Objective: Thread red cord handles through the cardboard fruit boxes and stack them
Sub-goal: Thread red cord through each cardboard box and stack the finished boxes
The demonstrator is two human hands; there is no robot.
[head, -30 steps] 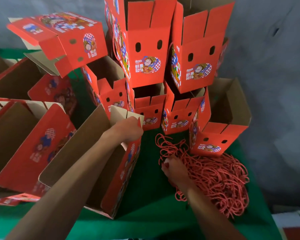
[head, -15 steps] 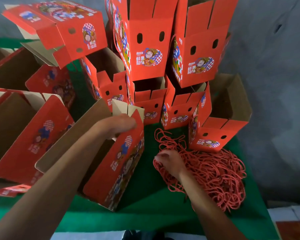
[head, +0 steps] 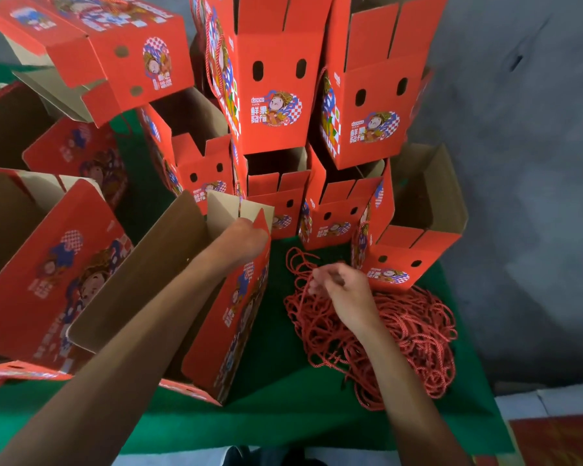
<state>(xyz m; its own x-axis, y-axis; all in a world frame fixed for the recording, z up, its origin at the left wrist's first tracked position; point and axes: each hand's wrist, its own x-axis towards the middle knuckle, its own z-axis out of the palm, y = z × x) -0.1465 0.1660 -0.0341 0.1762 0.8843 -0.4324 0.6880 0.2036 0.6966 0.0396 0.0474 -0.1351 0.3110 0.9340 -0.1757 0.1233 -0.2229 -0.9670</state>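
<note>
Hands at an open box and the cord pile

The left hand [head: 246,238] has its grip on the top edge of an open box [head: 229,317] on the green bench [head: 283,418]; the right hand [head: 345,290] pinches a strand above the red cord pile [head: 404,334], before stacked boxes [head: 273,95].

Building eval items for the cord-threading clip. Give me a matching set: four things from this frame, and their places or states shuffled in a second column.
Things
1. left hand
2. right hand
3. cord pile
4. stacked boxes

Places or states
A. loose tangle lying on the green table cover
B. piled at the far side, round holes facing the camera
C. gripping the top edge of the open box
D. pinching a strand above the tangle

Pairs: 1-C, 2-D, 3-A, 4-B
</note>
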